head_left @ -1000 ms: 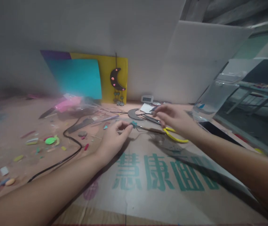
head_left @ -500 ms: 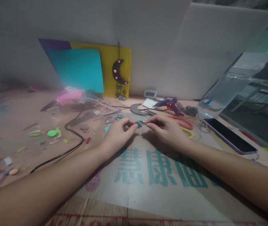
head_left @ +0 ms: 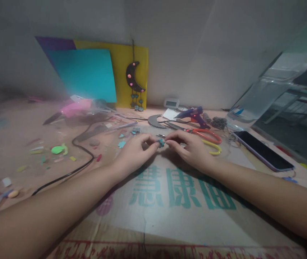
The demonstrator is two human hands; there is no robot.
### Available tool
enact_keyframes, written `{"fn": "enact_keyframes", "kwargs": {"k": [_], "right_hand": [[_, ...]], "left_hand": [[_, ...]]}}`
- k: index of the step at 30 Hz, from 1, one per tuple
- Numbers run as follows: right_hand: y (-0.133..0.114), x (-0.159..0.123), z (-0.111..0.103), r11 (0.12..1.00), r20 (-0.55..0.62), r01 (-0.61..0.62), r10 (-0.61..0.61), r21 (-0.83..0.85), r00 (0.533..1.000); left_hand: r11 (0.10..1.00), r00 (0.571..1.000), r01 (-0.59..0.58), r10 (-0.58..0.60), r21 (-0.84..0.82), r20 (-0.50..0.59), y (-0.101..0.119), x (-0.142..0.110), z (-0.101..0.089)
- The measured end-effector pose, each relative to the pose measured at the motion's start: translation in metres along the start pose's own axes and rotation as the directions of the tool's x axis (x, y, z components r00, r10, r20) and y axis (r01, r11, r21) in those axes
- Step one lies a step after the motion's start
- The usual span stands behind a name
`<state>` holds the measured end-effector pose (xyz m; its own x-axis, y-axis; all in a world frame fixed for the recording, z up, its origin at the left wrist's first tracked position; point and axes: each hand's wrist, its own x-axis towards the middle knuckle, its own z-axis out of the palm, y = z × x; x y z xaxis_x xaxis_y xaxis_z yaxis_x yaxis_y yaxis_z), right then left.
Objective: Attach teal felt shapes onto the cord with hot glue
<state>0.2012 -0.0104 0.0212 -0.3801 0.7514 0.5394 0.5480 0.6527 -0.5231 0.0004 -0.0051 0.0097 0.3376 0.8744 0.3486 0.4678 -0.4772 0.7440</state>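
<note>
A small teal flower-shaped piece [head_left: 161,143] is between my two hands, above the printed sheet. My left hand [head_left: 139,149] pinches its left side between thumb and forefinger. The thumb and forefinger of my right hand [head_left: 188,149] close on its right edge. Just behind the fingertips lies a small metallic tip [head_left: 160,135]; the rest of it cannot be made out. Teal cut-out pieces [head_left: 121,144] lie beyond my left hand. Scissors with orange and yellow handles [head_left: 207,136] rest beside my right hand, and a grey crescent [head_left: 156,122] lies farther back.
A purple glue gun [head_left: 192,116] with a lit red spot stands at the back, near a small white digital display [head_left: 171,103]. At the right lies a phone [head_left: 264,151]. Scraps and a black cable [head_left: 69,177] spread leftward. A decorated crescent hanging [head_left: 132,77] leans on yellow card.
My right fingertips have come closer to my left, now meeting at the flower piece. The flower has shifted slightly right. The whole view has tilted a little downward.
</note>
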Motion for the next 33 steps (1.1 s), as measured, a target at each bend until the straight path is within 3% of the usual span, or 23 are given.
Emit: {"fn": "enact_keyframes", "kwargs": {"k": [6,13,25,30,33], "right_hand": [[-0.003,0.000,0.007,0.923,0.143,-0.264,0.232,0.279,0.962],[-0.009,0.000,0.005,0.896,0.158,-0.368,0.337,0.247,0.928],[-0.006,0.000,0.008,0.934,0.163,-0.314,0.287,0.171,0.944],[-0.002,0.001,0.004,0.996,0.069,-0.091,0.092,-0.014,0.993],[-0.002,0.001,0.000,0.994,0.018,0.059,-0.057,-0.096,0.998]], "left_hand": [[0.998,0.999,0.012,-0.015,-0.068,-0.038,0.004,-0.002,-0.002],[0.994,1.000,-0.012,0.011,-0.106,-0.008,0.003,-0.002,-0.001],[0.996,0.999,0.018,-0.020,-0.090,-0.027,0.009,-0.003,-0.003],[0.997,0.999,0.015,-0.018,-0.071,-0.033,0.007,-0.002,-0.003],[1.000,1.000,-0.012,0.011,-0.016,-0.018,0.005,-0.001,-0.002]]}}
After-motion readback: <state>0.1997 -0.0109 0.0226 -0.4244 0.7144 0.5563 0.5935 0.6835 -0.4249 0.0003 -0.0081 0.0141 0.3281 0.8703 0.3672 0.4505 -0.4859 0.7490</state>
